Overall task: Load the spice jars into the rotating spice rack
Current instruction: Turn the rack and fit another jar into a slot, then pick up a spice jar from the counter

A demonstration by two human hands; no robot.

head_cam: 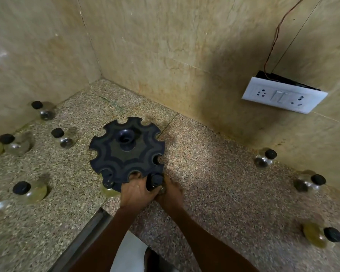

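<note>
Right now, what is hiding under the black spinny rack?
Under the rack, near its front rim, sit a jar with a black lid and another jar between both hands. Anything farther underneath is covered.

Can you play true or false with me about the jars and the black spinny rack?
1. The rack stands on the speckled counter near the wall corner. True.
2. Every notch of the rack already has a jar in it. False: most notches round its rim are bare; only one jar sits at its front edge.
3. Both hands are at the front of the rack, with the left hand and right hand round a black-capped jar. True.
4. The white switch plate lies flat on the counter. False: it is on the wall at the right.
5. All loose jars stand on the left. False: some, like the yellowish jar, stand on the right.
</note>
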